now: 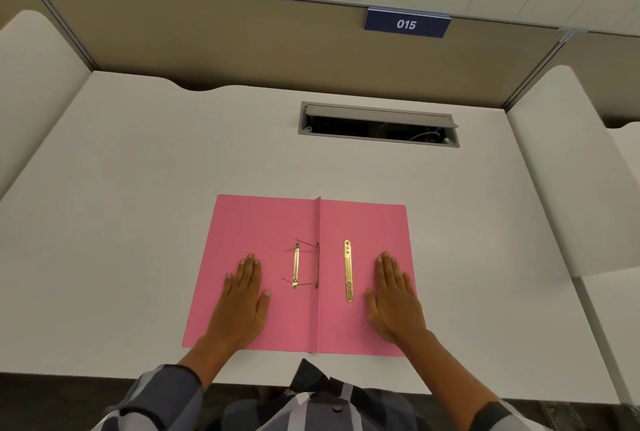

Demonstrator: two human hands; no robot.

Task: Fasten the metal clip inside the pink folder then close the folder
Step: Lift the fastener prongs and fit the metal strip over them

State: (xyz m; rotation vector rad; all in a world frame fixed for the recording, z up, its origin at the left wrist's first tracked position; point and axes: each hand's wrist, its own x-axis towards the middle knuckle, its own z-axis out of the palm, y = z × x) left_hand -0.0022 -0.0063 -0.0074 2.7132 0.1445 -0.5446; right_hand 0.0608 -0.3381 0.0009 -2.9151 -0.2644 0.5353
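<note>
The pink folder (277,222) lies open and flat on the white desk, spine running away from me down the middle. Just left of the spine sits the gold metal clip (305,266), its two thin prongs standing up and bent leftward. A loose gold clip bar (348,271) lies on the right leaf, apart from the prongs. My left hand (242,295) rests palm down on the left leaf, fingers spread, holding nothing. My right hand (394,295) lies flat on the right leaf, just right of the bar, also holding nothing.
An open cable hatch (379,125) is set into the white desk (138,188) behind the folder. Beige partition panels (207,39) close the back, with a blue "015" sign (407,24). Curved white side dividers (561,170) stand left and right.
</note>
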